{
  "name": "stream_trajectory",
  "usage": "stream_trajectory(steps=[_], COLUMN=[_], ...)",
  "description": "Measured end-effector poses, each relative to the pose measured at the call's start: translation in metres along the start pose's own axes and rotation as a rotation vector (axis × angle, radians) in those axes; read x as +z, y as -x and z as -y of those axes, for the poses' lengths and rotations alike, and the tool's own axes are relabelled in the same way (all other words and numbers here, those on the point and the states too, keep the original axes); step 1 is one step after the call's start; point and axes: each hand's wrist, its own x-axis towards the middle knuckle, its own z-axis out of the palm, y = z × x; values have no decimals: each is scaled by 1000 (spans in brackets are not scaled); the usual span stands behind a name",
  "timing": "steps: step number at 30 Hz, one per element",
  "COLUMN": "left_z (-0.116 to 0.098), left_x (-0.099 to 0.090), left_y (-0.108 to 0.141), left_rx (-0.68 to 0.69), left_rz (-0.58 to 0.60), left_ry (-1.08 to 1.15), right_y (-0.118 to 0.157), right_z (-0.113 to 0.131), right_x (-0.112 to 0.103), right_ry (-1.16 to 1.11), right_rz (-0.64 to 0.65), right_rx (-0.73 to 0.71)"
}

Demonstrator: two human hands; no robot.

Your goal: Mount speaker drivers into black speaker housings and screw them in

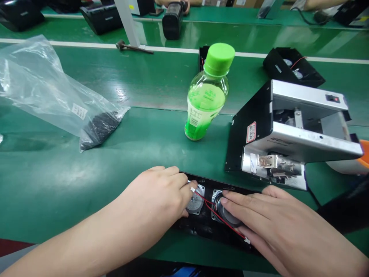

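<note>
A long black panel (191,227) lies near the front of the green bench, with two round speakers with square metal frames on it. My left hand (165,192) is closed around the left speaker (196,204), its fingers at the far edge and a fingertip at the near side. My right hand (265,219) grips the right speaker (227,215), covering its right side; two fingers reach over the top and the thumb is partly hidden below. Red and black wires (215,211) with white connectors run across both speakers, one connector by my left fingers, the other beside my right hand.
Beyond the panel stand a green-capped drink bottle (206,96) and, right, a silver-and-black machine (288,134). A clear plastic bag (72,96) of dark small parts lies left. Black housings (292,67) sit farther back; another person's hand (186,7) touches a black device (172,23).
</note>
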Motion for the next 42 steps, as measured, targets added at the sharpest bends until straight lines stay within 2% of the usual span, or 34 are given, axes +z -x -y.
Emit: stream_trajectory(steps=[6,12,24,32,36,42], left_z=[2,2,3,-1,-1,-4], left_x=[3,2,1,-4,-3,-8], left_y=[0,-2,-5,-5,-4,-9], left_rx=[-9,-8,-32,-75,-81,-105], left_rz=[-50,-59,28,140,132,160], left_ry=[3,21,27,-33,-48,-63], right_y=[10,10,13,17,18,12], right_z=[3,2,2,10,10,7], right_x=[7,10,12,11,14,13], right_ry=[-4,-16,-53,-11,-24,-46], right_rz=[60,26,86,132,163,127], right_rx=[26,7,46,77,111,98])
